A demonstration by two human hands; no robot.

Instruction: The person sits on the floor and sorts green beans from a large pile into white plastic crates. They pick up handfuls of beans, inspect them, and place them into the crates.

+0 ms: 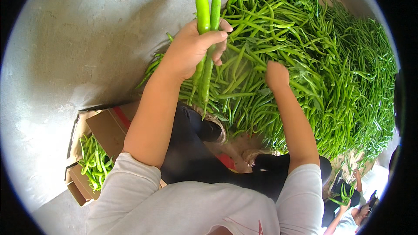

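My left hand (pixel 187 47) is closed around two long green chilli peppers (pixel 203 8), holding them upright in front of me with their thin tips hanging below the palm. Behind and to the right spreads a large heap of similar green chilli peppers (pixel 326 98), with some leaves mixed in. My right hand (pixel 277 74) is at the near middle of this heap, back of the hand towards me. Its fingers are curled and hidden, so what they hold cannot be seen.
By my left elbow stands an open cardboard box (pixel 109 133) with green chilli peppers (pixel 94 161) inside. A grey wall (pixel 65 49) rises along the left. At the lower right, another person (pixel 351 215) sits beside the heap, holding several peppers (pixel 344 195).
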